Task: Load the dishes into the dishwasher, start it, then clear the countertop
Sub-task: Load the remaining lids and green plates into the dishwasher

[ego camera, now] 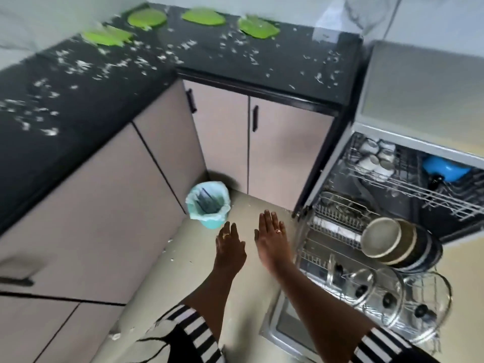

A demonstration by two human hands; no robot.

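While the head view looks down into the kitchen corner, the left hand [230, 247] and the right hand [272, 239] hang side by side above the floor. Both have straight fingers and hold nothing.

Four green plates [203, 17] lie flat along the back of the dark counter [282, 74], well apart from both hands, with white scraps [78, 65] spread on them and between them. The dishwasher [419, 87] stands open at the right. Its lower rack [327, 239] is pulled out just beside the right hand and carries bowls [392, 242] and glass lids [387, 299]. White cups [374, 158] sit in the upper rack [419, 189].

I judge the plates to be light and stiff, perhaps plastic, so not very fragile. Each is best taken at its near rim, thumb on top and fingers under. The loose scraps will probably slide off when a plate tilts, so it should stay level until it is over the lined bin [209, 205] in the corner. The glass lids are fragile, so a plate should go in gently.
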